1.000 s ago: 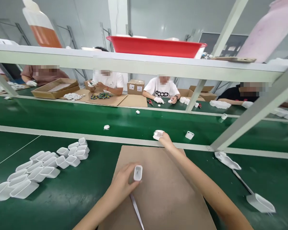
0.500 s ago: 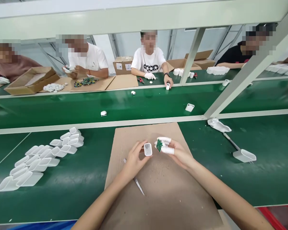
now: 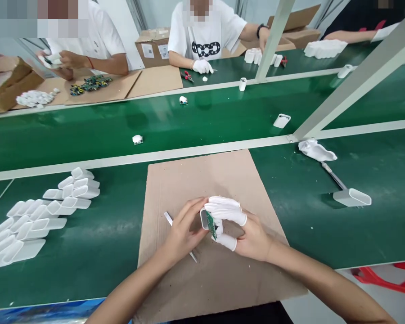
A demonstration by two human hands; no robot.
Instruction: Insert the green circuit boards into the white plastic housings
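My left hand [image 3: 185, 227] is closed around a white plastic charger housing [image 3: 204, 218], its open end turned to the right. Against that opening sits a green circuit board [image 3: 211, 225] with a white part on its far side. White finger cots cover the fingers of my right hand [image 3: 238, 225], which pinch the board. Whether the board's edge is inside the housing I cannot tell. Below my hands lies a brown cardboard sheet [image 3: 202, 171], with metal tweezers [image 3: 168, 218] on it, partly hidden by my left hand.
Several white housings [image 3: 30, 225] stand in rows at left. On the right are a white glove [image 3: 315, 150], a metal-shafted tool [image 3: 334, 175] and one housing [image 3: 351, 197]. Beyond a pale rail, a green belt [image 3: 97, 135] carries small parts. Co-workers sit opposite; a slanted post [image 3: 351, 85] rises at right.
My right hand has brought the circuit board left, up to the housing's opening. The housing has turned toward the board. The co-worker opposite has let go of a white housing on the belt. My view has tilted down.
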